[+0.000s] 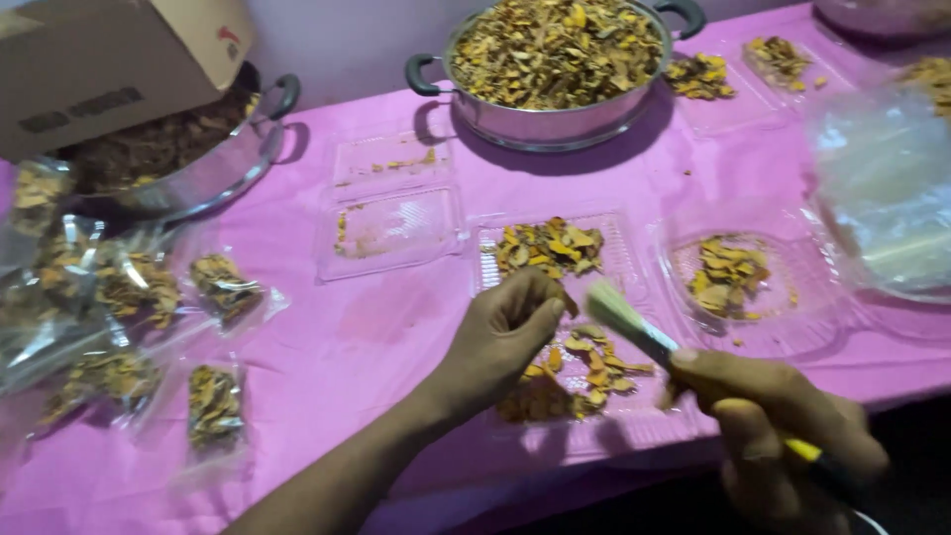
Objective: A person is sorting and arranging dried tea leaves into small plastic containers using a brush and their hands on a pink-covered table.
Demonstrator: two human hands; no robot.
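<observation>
My left hand (500, 342) hovers over a clear plastic clamshell tray (634, 421) on the pink table, fingers pinched on a small dried yellow-brown piece, though the piece itself is mostly hidden. My right hand (783, 431) grips a small brush (634, 327) with a yellow handle; its pale bristles point up-left toward the left hand's fingertips. Dried orange-yellow pieces (584, 362) lie in the tray's near half, and more (547, 248) in its far half.
A steel pot (555, 124) heaped with the dried pieces stands at the back centre; another (208, 173) sits back left under a cardboard box (109, 59). Filled clear pouches (216, 406) lie at left. Open clamshells (391, 228) and a round clear container (792, 327) surround the tray.
</observation>
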